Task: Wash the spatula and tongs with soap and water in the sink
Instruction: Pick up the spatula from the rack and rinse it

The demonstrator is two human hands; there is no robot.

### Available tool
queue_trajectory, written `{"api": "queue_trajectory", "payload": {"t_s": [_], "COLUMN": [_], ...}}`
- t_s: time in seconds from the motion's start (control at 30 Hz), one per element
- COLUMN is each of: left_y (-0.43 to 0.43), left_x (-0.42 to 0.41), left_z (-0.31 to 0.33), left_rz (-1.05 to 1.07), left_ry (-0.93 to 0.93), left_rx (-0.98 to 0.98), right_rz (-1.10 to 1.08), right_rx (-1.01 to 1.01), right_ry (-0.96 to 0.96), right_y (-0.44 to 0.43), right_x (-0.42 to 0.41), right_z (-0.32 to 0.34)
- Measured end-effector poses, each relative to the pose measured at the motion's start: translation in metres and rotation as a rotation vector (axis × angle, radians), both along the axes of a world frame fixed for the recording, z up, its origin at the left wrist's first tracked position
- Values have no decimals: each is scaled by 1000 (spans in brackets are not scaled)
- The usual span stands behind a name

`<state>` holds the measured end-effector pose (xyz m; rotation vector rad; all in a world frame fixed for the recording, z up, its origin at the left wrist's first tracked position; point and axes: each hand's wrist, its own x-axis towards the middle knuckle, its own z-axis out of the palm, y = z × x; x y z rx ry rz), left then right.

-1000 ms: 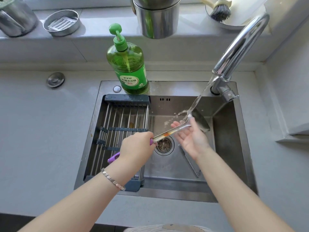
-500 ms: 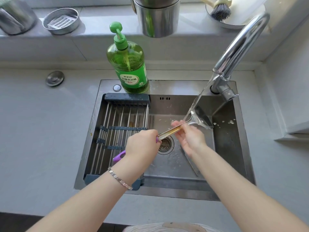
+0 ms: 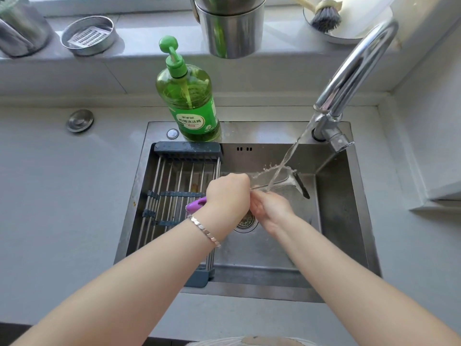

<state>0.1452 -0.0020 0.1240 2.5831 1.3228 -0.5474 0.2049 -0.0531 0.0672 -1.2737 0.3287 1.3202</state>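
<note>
Purple plastic shows only at the near-left end of the spatula, poking out below the left hand. That hand grips the handle with its back to the camera, so its fingers are hidden underneath. The right hand sits just right of it, under the steel shaft. Its fingers reach up to the shaft where the left hand covers them, and I cannot tell whether they wrap it or merely touch.

The spatula is held over the sink, above the drain, which the hands partly cover. Its long axis runs from near left to far right, and the dark blade, seen edge-on, points at the right wall. Water from the tap strikes the shaft beside the blade and splashes.

The green soap bottle stands on the far rim. Its label carries white Chinese characters, too small to read surely. A rack spans the sink's left half. A bracelet circles the left wrist. The grey bench surrounds the sink.
</note>
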Motion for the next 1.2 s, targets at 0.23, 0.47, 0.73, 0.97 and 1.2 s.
{"api": "queue_trajectory", "payload": {"t_s": [0.23,0.47,0.73,0.97,1.2], "left_y": [3,4,-2,-7,-6], "left_x": [20,29,19,9,-37], "left_z": [8,9,13,9,15], "left_rz": [-75,-121,-83,-87,-33], "left_ry": [33,47,-11,45,30], "left_rx": [1,-11,-35,-41,-280], "right_rz": [-212,-89,-325,56,-264], "right_rx": [-109,-26,-189,-121,-92], "right_ry": [145,91,9,-101,189], "right_y": [4,8,0,-10,-17], "right_x": [41,23,67,1,29], "right_z": [-17,-15,-21,2,-19]}}
